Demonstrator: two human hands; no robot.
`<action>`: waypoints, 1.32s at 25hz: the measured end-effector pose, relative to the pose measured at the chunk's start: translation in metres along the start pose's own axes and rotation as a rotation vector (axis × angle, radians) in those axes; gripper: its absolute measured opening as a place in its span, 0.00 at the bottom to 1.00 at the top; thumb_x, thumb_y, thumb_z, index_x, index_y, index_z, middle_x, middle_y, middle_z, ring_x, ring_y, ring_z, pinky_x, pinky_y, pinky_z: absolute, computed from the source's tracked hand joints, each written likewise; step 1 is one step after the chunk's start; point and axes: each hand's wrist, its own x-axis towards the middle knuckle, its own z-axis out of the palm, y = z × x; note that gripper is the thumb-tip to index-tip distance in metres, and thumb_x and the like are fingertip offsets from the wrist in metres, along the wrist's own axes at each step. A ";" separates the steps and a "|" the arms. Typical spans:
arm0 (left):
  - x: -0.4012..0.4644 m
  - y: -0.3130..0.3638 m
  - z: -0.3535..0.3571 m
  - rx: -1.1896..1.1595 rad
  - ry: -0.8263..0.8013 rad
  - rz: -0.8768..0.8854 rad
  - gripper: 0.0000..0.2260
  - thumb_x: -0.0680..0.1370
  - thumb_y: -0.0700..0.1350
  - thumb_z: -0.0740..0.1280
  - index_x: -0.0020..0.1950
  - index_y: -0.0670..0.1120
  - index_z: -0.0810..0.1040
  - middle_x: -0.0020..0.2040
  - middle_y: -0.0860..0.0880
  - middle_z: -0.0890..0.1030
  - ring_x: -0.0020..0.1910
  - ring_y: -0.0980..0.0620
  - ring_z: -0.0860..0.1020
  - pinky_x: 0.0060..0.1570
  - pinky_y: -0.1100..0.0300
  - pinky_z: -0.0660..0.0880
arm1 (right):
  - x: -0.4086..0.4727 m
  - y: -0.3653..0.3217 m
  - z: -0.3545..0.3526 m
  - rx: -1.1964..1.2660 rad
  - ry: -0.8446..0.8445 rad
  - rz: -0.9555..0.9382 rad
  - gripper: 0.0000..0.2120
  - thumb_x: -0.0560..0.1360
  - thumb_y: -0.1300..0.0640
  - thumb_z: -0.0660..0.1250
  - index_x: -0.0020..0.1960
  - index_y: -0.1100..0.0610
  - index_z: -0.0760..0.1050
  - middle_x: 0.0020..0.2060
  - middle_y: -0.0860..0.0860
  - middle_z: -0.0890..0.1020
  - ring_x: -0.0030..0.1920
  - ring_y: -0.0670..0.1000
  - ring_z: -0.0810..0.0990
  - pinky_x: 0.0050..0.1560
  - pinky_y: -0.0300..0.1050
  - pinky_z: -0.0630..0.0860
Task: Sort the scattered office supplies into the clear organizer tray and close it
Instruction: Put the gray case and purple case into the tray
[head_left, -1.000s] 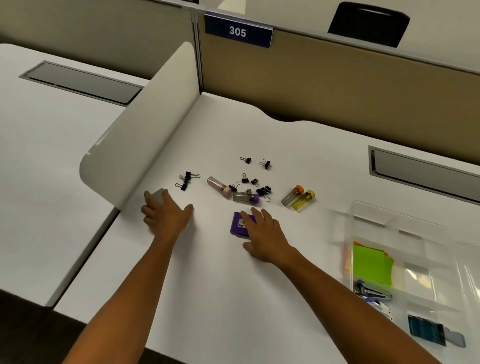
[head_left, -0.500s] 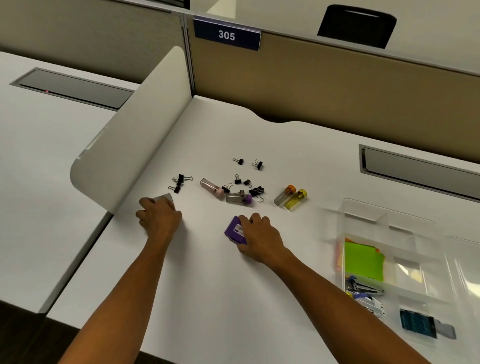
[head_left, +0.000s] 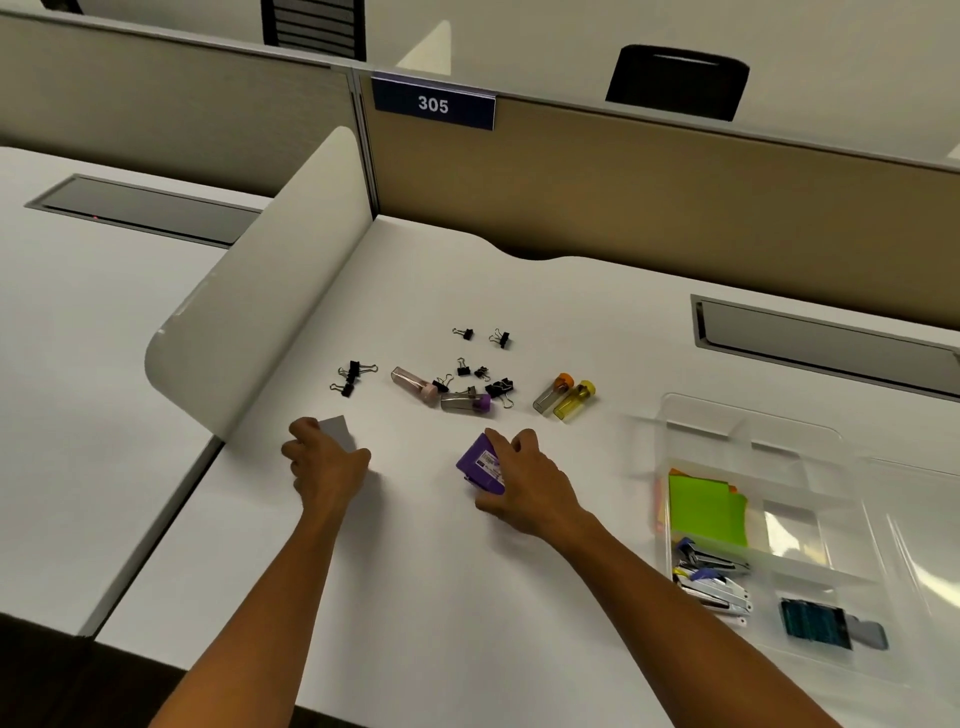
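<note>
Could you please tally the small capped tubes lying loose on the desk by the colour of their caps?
pink-capped tube: 1
purple-capped tube: 1
orange-capped tube: 1
yellow-capped tube: 1
Total: 4

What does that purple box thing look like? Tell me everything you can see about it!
The purple box is small and flat, and looks like plastic. A white label with tiny print, too small to read, sits on its upper face. It is tilted, its far edge raised off the white desk. The right hand grips it, fingers curled over its far edge. It lies nearer the person than the scattered clips, left of the clear organizer tray.
</note>
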 end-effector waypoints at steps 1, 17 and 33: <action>-0.008 0.000 0.001 -0.037 0.008 0.021 0.30 0.67 0.40 0.73 0.61 0.46 0.59 0.61 0.38 0.65 0.52 0.35 0.73 0.51 0.43 0.75 | -0.005 0.001 -0.001 0.076 0.007 -0.001 0.43 0.68 0.40 0.73 0.76 0.48 0.54 0.65 0.53 0.66 0.62 0.54 0.73 0.53 0.45 0.78; -0.134 0.054 0.026 -0.378 -0.268 0.208 0.38 0.72 0.38 0.74 0.70 0.57 0.53 0.63 0.44 0.72 0.53 0.46 0.76 0.35 0.68 0.74 | -0.092 0.045 -0.040 1.480 -0.224 0.157 0.21 0.78 0.38 0.59 0.63 0.50 0.75 0.52 0.60 0.82 0.40 0.55 0.80 0.41 0.50 0.78; -0.222 0.101 0.098 -0.642 -0.521 0.159 0.13 0.79 0.40 0.65 0.62 0.52 0.76 0.55 0.47 0.82 0.54 0.47 0.80 0.46 0.52 0.79 | -0.155 0.209 -0.108 1.088 0.467 0.268 0.12 0.80 0.55 0.63 0.61 0.58 0.74 0.45 0.55 0.85 0.37 0.55 0.85 0.35 0.45 0.80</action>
